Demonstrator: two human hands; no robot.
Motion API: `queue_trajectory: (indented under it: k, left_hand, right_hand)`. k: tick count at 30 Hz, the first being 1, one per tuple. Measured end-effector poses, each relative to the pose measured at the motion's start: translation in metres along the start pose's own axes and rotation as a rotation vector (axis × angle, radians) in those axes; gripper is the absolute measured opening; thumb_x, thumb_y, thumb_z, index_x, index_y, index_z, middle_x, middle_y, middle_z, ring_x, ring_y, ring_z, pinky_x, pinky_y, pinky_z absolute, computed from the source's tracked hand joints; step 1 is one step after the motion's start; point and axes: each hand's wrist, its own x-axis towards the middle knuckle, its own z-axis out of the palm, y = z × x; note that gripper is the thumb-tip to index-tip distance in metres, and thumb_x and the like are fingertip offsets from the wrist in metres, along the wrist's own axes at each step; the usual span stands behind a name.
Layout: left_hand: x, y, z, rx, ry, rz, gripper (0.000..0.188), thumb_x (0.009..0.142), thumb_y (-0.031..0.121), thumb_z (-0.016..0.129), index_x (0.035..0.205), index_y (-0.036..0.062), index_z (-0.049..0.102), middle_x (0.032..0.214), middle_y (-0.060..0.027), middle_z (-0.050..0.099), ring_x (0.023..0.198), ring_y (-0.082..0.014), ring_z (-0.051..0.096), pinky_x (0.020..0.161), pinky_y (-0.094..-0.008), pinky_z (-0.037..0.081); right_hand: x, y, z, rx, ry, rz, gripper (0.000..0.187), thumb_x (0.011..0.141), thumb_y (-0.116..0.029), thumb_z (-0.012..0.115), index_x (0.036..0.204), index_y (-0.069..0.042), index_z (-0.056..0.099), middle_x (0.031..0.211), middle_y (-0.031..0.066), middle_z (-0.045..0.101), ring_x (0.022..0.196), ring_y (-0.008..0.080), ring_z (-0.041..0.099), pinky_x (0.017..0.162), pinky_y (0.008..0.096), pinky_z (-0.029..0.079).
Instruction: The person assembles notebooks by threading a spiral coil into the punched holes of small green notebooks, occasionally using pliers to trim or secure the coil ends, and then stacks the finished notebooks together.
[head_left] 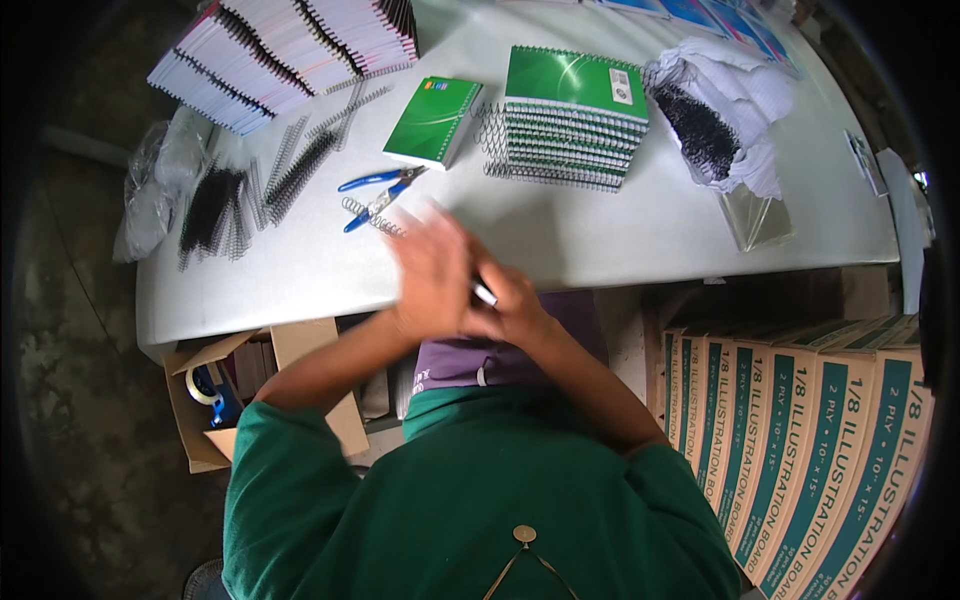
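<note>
Close together in front of my body, near the table's front edge, are my left hand and my right hand. Motion smears the left one, so its fingers do not show clearly. Curled fingers of the right close round a small object with a whitish end, mostly hidden between the hands; its kind cannot be made out. Just beyond my left fingertips lie blue-handled pliers and a loose wire coil. Farther back is a green spiral notebook, beside a stack of green notebooks.
Black wire coils lie at left by a clear plastic bag. Tall stacked notebooks stand behind. At right, white wrapping holds more coils. Cartons stand below right; an open box sits below left.
</note>
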Motion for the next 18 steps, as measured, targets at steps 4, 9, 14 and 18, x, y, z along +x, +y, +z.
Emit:
queue_trajectory:
  k: [4, 9, 14, 18]
  left_hand:
    - [-0.003, 0.007, 0.004, 0.026, 0.032, 0.124, 0.114, 0.065, 0.08, 0.044, 0.13, -0.0108, 0.023, 0.133, -0.0387, 0.013, 0.123, -0.0577, 0.012, 0.089, -0.0729, 0.009]
    - [0.014, 0.007, 0.0, -0.079, -0.004, -0.102, 0.109, 0.069, 0.078, 0.039, 0.129, -0.0118, 0.025, 0.132, -0.0393, 0.02, 0.124, -0.0584, 0.014, 0.09, -0.0721, 0.014]
    - [-0.009, 0.012, -0.002, -0.061, -0.004, -0.082, 0.088, 0.077, 0.065, 0.046, 0.129, -0.006, 0.035, 0.131, -0.0336, 0.031, 0.119, -0.0529, 0.032, 0.093, -0.0635, 0.019]
    - [0.081, -0.015, -0.042, 0.058, 0.205, -0.195, 0.052, 0.081, 0.052, 0.052, 0.102, 0.0056, 0.06, 0.104, -0.0169, 0.056, 0.095, -0.0319, 0.054, 0.086, -0.0424, 0.035]
  right_hand:
    - [0.006, 0.003, -0.008, 0.123, 0.017, 0.109, 0.074, 0.077, -0.008, 0.062, 0.139, -0.006, 0.022, 0.105, 0.0134, 0.063, 0.08, 0.033, 0.063, 0.071, 0.039, 0.051]
    - [0.004, 0.001, -0.006, 0.136, -0.076, 0.216, 0.074, 0.08, -0.005, 0.059, 0.141, -0.008, 0.017, 0.107, 0.0133, 0.063, 0.09, 0.0329, 0.063, 0.074, 0.0364, 0.05]
    - [0.011, -0.002, -0.011, 0.251, -0.015, 0.288, 0.072, 0.083, -0.006, 0.058, 0.141, -0.009, 0.014, 0.103, 0.0158, 0.064, 0.098, 0.0332, 0.06, 0.079, 0.0366, 0.048]
    - [0.011, -0.001, -0.01, 0.219, -0.081, 0.367, 0.077, 0.081, -0.006, 0.061, 0.14, -0.009, 0.012, 0.1, 0.0182, 0.064, 0.096, 0.0351, 0.06, 0.081, 0.0381, 0.047]
